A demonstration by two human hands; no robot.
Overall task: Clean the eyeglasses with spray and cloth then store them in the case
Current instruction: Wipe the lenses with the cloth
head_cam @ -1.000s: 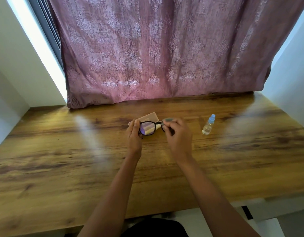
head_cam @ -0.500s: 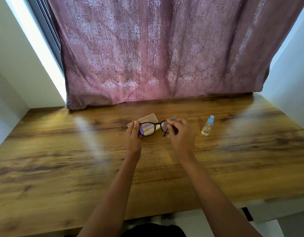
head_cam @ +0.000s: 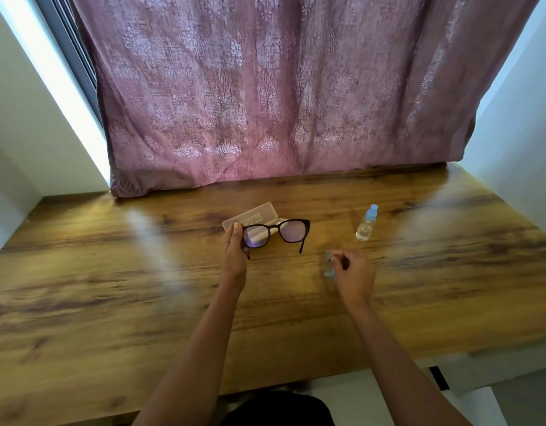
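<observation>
- Left hand (head_cam: pixel 235 252) pinches the black-framed eyeglasses (head_cam: pixel 276 233) by their left end, thumb on the frame, holding them up above the bench (head_cam: pixel 111 302) with the lenses facing the person.
- Right hand (head_cam: pixel 353 272) is apart from the glasses, fingers closed on a small grey-blue cloth (head_cam: pixel 329 265) just over the wood.
- Pale case (head_cam: pixel 250 217) lies on the bench right behind the eyeglasses.
- Spray bottle (head_cam: pixel 367 223) with a blue cap stands upright to the right, near the right hand, not touched.
- Pink patterned curtain (head_cam: pixel 265 87) hangs at the bench's far edge.
</observation>
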